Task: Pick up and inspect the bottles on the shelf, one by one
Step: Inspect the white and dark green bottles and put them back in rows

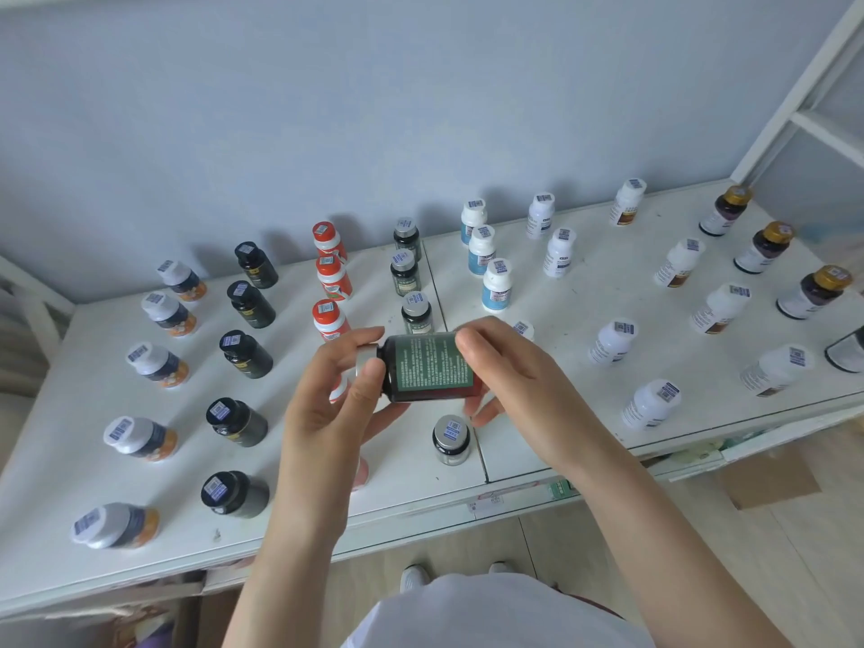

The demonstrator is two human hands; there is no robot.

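White shirt (491,615) is showing at bottom centre, forearms reaching up-frame. Dark bottle (428,367) with a green label is lying sideways mid-frame, above the shelf. Its long axis is running left-right, with the silver cap (366,360) pointing frame-left. Left hand (336,395) is gripping the cap end, right hand (509,367) gripping the base end. Silver-lidded jar (451,439) is standing just below on the white shelf (603,287). Bottles are standing in rows around: orange-capped (329,278) above, white (558,252) right. Blue-grey wall (421,109) is running behind, wood floor (795,530) lower right.
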